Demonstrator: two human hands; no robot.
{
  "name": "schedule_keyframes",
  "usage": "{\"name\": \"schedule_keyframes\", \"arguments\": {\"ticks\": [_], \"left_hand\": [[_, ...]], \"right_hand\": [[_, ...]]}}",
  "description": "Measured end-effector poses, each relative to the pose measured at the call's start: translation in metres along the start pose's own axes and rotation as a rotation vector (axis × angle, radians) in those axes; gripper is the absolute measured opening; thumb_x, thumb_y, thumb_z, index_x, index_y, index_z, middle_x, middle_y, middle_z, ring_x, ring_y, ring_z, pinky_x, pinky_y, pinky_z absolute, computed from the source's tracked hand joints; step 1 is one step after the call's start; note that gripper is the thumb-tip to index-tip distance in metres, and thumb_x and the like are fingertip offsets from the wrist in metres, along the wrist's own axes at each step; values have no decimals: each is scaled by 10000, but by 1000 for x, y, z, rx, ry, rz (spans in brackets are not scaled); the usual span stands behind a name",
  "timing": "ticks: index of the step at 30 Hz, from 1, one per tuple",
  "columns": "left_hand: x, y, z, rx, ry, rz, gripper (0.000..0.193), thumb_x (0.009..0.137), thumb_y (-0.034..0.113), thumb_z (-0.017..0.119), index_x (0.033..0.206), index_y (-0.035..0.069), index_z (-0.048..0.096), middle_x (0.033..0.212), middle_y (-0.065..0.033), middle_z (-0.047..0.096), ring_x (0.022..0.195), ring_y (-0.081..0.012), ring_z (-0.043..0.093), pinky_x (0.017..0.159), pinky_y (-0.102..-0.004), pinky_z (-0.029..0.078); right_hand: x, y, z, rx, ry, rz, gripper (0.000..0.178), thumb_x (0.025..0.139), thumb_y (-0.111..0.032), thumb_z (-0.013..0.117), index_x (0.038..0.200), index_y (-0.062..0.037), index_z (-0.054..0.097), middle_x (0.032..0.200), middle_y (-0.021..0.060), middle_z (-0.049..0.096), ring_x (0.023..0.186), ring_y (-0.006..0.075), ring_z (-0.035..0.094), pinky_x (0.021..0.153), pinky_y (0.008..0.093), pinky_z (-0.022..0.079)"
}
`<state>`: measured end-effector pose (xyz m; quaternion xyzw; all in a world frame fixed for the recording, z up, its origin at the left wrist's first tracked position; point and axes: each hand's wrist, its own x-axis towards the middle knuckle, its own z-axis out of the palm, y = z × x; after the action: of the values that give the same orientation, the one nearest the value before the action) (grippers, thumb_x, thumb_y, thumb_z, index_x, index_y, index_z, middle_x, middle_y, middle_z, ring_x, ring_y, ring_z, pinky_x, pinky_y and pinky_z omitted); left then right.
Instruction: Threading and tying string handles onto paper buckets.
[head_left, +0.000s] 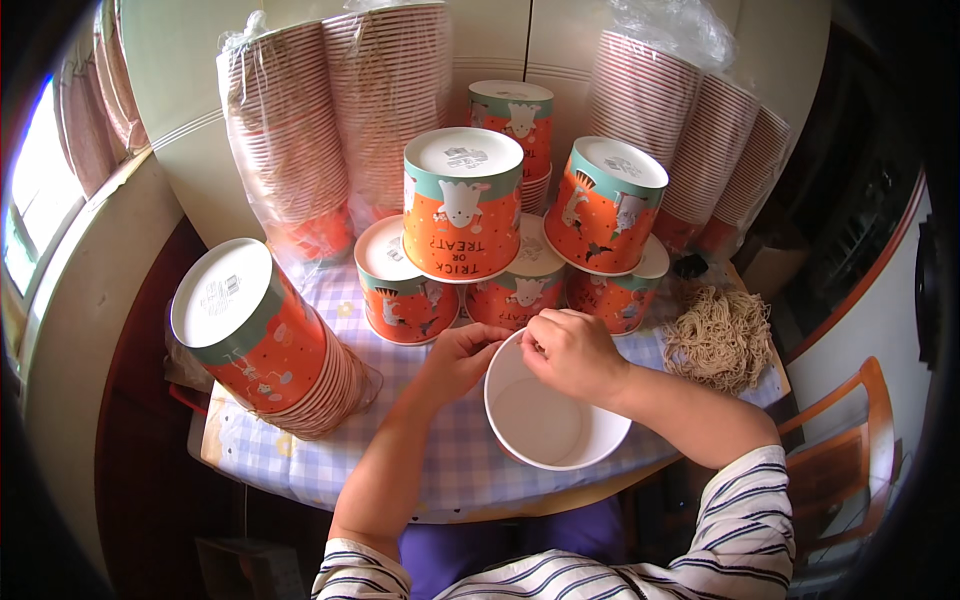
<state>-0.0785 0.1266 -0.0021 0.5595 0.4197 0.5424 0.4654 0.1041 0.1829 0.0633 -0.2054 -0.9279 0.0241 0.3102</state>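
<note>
A paper bucket (545, 425) with a bare white inside tilts its mouth up toward me at the table's front. At its far-left rim, my left hand (460, 362) presses its fingertips against the outside. My right hand (575, 352) is closed over the far rim, thumb and fingers pinched just inside the mouth. Whatever lies between those fingertips is too small or hidden to make out. Close behind both hands stand upside-down orange and green printed buckets, one (462, 215) resting on top of lower ones, with another (610, 215) to its right.
To the left leans a nested stack of printed buckets (285, 365). Tall plastic-wrapped bucket stacks (285, 130) rise at the back left, more (645, 100) at the back right. A heap of beige string (718, 340) lies on the checked tablecloth (445, 475). A wooden chair (835, 465) stands right.
</note>
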Motion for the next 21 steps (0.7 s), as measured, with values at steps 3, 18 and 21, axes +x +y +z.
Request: {"name": "schedule_keyframes", "arguments": {"ticks": [3, 18, 21], "left_hand": [[1, -4, -1, 44, -4, 19, 215, 934, 138, 595, 1080, -8, 654, 961, -35, 683, 851, -67, 605, 743, -218, 500], [-2, 0, -1, 293, -19, 187, 199, 905, 75, 609, 1089, 0, 628, 959, -40, 624, 842, -76, 565, 714, -240, 478], [-2, 4, 0, 232, -25, 156, 215, 903, 73, 612, 1105, 2, 630, 949, -40, 631, 849, -79, 572, 717, -243, 484]], "right_hand": [[1, 0, 2, -7, 4, 1, 95, 731, -73, 656, 702, -33, 574, 673, 103, 597, 630, 290, 611, 564, 398, 504], [2, -3, 4, 34, -4, -24, 71, 726, -65, 646, 705, -35, 585, 679, 107, 613, 641, 296, 618, 578, 405, 506], [2, -2, 3, 50, -17, -11, 74, 725, -65, 647, 702, -31, 586, 682, 111, 617, 640, 300, 619, 577, 407, 507]]}}
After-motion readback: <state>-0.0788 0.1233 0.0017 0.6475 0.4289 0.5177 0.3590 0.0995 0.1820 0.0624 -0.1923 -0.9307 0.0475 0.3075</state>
